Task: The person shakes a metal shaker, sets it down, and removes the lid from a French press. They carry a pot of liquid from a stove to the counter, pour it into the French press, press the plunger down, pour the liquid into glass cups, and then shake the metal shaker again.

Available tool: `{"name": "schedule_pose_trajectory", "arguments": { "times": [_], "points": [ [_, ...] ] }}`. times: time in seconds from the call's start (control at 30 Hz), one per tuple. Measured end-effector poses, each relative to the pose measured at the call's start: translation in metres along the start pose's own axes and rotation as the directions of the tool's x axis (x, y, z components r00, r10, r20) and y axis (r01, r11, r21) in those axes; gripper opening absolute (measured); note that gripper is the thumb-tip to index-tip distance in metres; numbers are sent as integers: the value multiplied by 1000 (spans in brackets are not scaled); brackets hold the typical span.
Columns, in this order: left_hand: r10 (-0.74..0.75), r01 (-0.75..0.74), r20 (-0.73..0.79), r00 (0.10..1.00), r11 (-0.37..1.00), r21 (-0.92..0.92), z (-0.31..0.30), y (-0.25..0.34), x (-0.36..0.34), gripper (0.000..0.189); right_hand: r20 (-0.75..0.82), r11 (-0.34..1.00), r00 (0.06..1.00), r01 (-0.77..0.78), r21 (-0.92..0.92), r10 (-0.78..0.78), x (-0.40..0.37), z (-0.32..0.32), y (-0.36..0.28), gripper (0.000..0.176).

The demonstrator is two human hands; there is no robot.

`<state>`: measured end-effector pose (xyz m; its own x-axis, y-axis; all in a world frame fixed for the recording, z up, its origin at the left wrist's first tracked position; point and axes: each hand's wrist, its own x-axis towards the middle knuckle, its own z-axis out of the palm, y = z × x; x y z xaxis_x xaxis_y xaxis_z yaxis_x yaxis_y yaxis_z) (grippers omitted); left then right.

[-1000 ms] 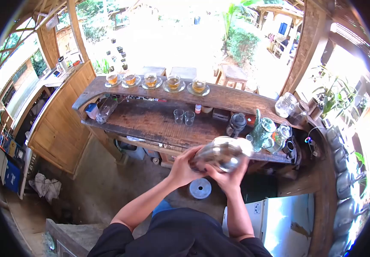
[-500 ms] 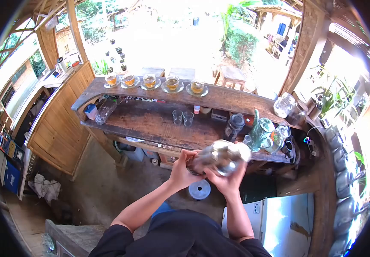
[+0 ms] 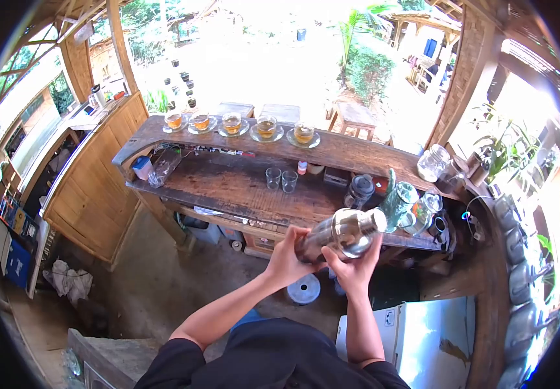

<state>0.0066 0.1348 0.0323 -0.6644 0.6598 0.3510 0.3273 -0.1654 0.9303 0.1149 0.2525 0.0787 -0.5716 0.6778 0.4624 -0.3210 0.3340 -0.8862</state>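
A metal-topped cocktail shaker [image 3: 345, 235] is held tilted in front of my body, its cap toward the upper right. My left hand [image 3: 286, 260] wraps round its lower end, while my right hand [image 3: 352, 267] grips the side near the top, thumb toward the left. Beyond it on the wooden counter stand two clear drinking glasses [image 3: 281, 180]. A dark French press [image 3: 360, 191] is close behind the shaker's cap. Along the raised ledge sit several glass cups of amber drink [image 3: 266, 128] on saucers.
At the counter's right are a green glass jug [image 3: 399, 202] and a clear pitcher [image 3: 428, 209]. Glass jars [image 3: 433, 162] stand on the ledge's right end. Below my hands is a round stool [image 3: 303, 289]; a white fridge [image 3: 416, 334] is at lower right.
The shaker, blurred by motion before, now shows more sharply and sits slightly nearer level with its cap higher. Both hands keep hold of it. The view has shifted slightly.
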Motion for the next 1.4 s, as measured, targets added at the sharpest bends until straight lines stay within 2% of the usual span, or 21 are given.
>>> {"name": "schedule_pose_trajectory", "arguments": {
  "times": [0.07,0.13,0.2,0.33,0.4,0.47,0.5,0.6,0.67,0.7,0.8,0.87,0.93,1.0,1.07,1.13,1.2,1.27,1.33,1.37,1.4],
  "points": [
    [31,-31,-3,1000,997,68,6,1,-4,82,-91,997,995,-28,65,34,-1,-2,1,101],
    [45,-42,-19,999,990,134,4,30,-6,82,-147,943,931,332,-31,-333,1,-22,19,114],
    [517,-514,30,855,840,171,-5,70,9,80,-224,852,940,331,406,-258,1,-8,-37,129],
    [677,-663,12,736,718,211,-12,87,12,81,-279,788,908,411,458,-312,-5,-2,-63,131],
    [485,-478,-27,874,869,124,-7,40,7,81,-235,806,942,328,492,-239,2,5,-12,115],
    [39,-39,-6,999,999,-2,0,0,-4,80,52,953,983,182,-243,-175,7,-11,-5,102],
    [-14,13,3,1000,999,33,1,0,-5,81,-26,999,1000,-8,-54,7,7,0,-5,101],
    [239,-237,-28,971,969,66,-1,13,5,79,-104,941,936,329,-77,-336,7,-14,7,109],
    [445,-442,8,895,885,145,-14,63,16,78,-247,850,927,361,384,-282,4,-1,-37,121],
    [632,-629,60,773,749,210,-18,82,21,76,-270,811,928,359,462,-256,-1,-4,-54,124],
    [681,-677,71,729,702,223,-20,91,25,77,-277,793,915,396,463,-295,1,-2,-50,123],
    [595,-590,29,803,787,183,-20,56,16,77,-143,795,958,286,535,-248,6,7,-28,110],
    [43,-36,-60,997,993,112,-15,18,-5,76,40,989,988,147,-10,-146,6,-4,3,102],
    [27,-23,-40,999,996,92,-14,6,-13,75,53,957,975,-222,185,216,6,2,-5,104],
    [158,-155,-16,987,981,118,-17,23,3,78,5,981,981,194,-31,-193,5,-12,8,109],
    [264,-263,8,965,960,95,-22,53,12,79,-142,877,948,319,359,-286,2,-2,-25,123],
    [625,-637,130,770,738,221,-25,92,19,80,-251,759,858,514,400,-449,1,-9,-41,135],
    [655,-662,115,747,716,223,-22,90,16,79,-305,729,861,508,459,-407,1,0,-43,135],
    [482,-482,42,875,863,149,-20,58,12,79,-326,827,931,51,560,163,2,5,-25,120],
    [329,-328,-17,944,944,41,-15,24,6,78,-223,975,956,212,64,-193,4,1,-7,111],
    [66,-66,-14,998,998,14,-15,-1,-3,78,54,811,899,417,-411,-435,6,-4,9,102]
  ]
}}
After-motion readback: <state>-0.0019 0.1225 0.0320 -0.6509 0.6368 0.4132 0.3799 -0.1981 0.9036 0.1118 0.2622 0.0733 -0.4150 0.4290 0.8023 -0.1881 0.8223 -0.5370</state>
